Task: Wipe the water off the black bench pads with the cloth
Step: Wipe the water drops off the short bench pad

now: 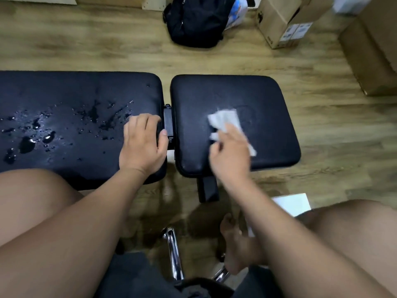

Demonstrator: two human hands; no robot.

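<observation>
Two black bench pads lie side by side across the view. The long left pad point(71, 91) carries several water drops and small puddles point(28, 143) over its left and middle parts. The shorter right pad point(268, 100) looks mostly dry, with faint smears. My right hand point(229, 155) presses a crumpled white cloth point(225, 120) onto the middle of the right pad; both are motion-blurred. My left hand point(142, 145) rests flat on the right end of the left pad, fingers curled over its edge by the gap, holding nothing.
A black hinge bracket point(168, 123) joins the pads. A black backpack point(197, 20) and cardboard boxes point(281, 22) stand on the wooden floor behind. My bare knees, a foot point(238, 246), chrome chair legs point(174, 252) and a white sheet point(294, 203) fill the near side.
</observation>
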